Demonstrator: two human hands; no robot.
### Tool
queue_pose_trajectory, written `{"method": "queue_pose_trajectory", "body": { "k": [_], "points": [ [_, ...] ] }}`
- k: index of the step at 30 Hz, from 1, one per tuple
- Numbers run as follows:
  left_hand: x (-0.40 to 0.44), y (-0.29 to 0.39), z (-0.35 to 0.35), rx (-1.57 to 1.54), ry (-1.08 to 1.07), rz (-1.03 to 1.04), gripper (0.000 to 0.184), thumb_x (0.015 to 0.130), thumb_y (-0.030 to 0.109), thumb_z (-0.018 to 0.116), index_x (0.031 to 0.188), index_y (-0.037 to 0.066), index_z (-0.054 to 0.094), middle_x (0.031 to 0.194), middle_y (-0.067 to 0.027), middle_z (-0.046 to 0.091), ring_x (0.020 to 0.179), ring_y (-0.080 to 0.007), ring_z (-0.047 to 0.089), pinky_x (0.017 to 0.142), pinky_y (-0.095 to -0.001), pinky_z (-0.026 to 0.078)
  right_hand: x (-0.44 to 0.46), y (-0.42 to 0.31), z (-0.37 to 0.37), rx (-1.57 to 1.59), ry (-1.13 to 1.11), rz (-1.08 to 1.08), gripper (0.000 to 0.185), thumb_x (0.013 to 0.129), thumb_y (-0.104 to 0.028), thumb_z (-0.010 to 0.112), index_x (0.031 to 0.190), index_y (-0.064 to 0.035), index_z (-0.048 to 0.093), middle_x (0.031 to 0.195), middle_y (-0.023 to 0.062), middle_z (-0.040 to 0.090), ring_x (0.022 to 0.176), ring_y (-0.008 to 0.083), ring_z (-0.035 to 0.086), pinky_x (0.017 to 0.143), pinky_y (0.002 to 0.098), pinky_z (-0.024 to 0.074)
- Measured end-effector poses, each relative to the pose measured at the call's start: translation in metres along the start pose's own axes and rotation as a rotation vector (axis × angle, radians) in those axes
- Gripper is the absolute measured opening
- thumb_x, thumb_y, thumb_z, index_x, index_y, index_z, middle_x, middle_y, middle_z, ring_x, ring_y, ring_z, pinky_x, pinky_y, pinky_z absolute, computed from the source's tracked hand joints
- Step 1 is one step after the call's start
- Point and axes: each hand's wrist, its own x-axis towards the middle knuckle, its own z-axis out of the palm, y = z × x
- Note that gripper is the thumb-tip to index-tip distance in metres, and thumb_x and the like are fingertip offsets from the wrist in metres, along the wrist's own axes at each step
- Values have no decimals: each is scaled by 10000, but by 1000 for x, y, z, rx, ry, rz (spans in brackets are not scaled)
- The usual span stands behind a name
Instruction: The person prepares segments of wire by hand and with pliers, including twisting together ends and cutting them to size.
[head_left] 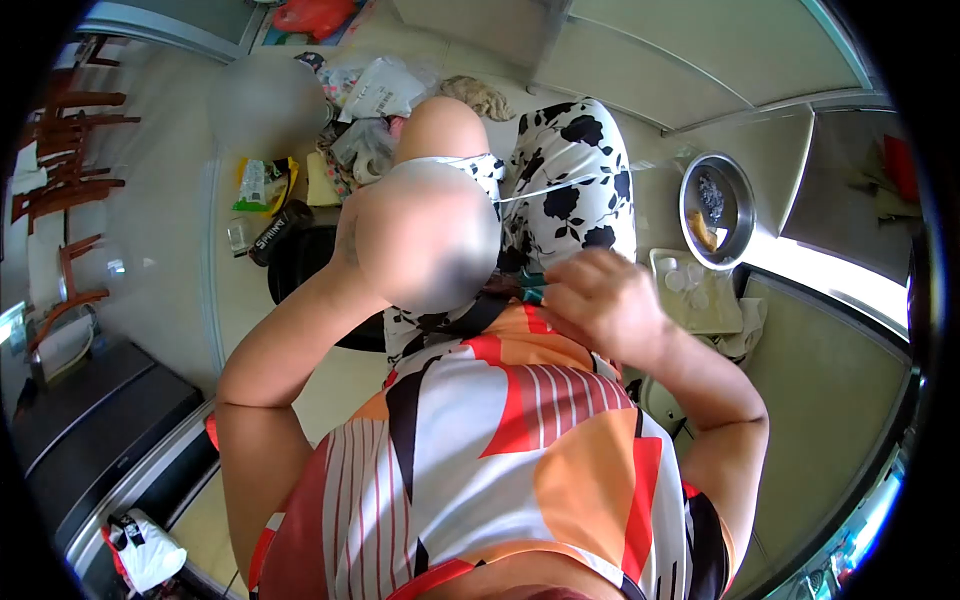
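My left hand (385,235) is over my left thigh, mostly covered by a round blurred patch. Its fingers and anything in them cannot be made out. My right hand (600,305) is in front of my waist, somewhat smeared, its fingers curled together. A small dark and teal item (532,288) shows at its fingertips, too hidden to name. From the blurred patch, a thin white strip (550,188) stretches right across my flower-patterned trousers (575,220).
Right of my legs are a round metal basin (742,210) and a tray with small clear cups (705,312). Plastic bags (385,88), a yellow packet (267,186) and a dark bottle (280,232) lie ahead and to the left. A black rounded object (300,265) stands beside my left leg.
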Motion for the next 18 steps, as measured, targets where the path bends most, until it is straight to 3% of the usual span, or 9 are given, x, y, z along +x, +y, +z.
{"method": "queue_pose_trajectory", "body": {
  "k": [3,6,9,12,16,17,18],
  "points": [
    [5,-4,-3,126,34,85,88,807,53,669,889,20,662,809,-123,669,711,-296,648,624,-361,511,-15,0,44,-208,-125,119,200,810,-210,576,982,-109,594,1145,111,580,1098,257,526,969,386,402],
    [7,-9,-6,188,64,153,105,788,65,678,884,25,661,750,-104,628,664,-283,604,584,-361,480,-14,1,47,-105,-271,213,161,812,-201,576,932,-101,612,1159,116,576,1090,266,533,984,420,395],
    [7,-12,-18,298,91,204,125,772,56,674,893,25,659,721,-98,588,648,-279,560,570,-369,452,-21,7,51,-130,-75,149,169,782,-218,618,904,-103,627,1159,100,584,1074,259,550,988,428,396],
    [6,-18,-22,293,123,244,134,782,53,667,911,17,655,724,-102,592,645,-281,558,573,-372,452,-29,1,53,-307,-22,91,142,772,-205,633,845,-83,639,1149,95,590,1047,263,558,990,419,397],
    [9,-21,-22,119,104,171,159,775,50,684,927,15,658,714,-93,576,631,-259,541,567,-353,437,-22,7,44,88,-29,281,229,667,-159,664,870,-53,651,1100,117,601,1017,276,567,992,400,397],
    [9,-24,-23,119,108,195,160,768,51,692,922,18,662,709,-88,572,626,-252,533,558,-347,432,-20,9,35,221,-93,335,268,697,-127,673,943,-28,633,1091,104,604,1028,239,574,994,379,398],
    [9,-29,-24,119,110,217,160,762,53,699,916,22,667,704,-82,567,620,-244,526,550,-341,427,-18,8,24,570,-160,464,264,729,-130,671,965,-21,622,1089,96,605,1038,224,571,990,371,400]
  ]
}}
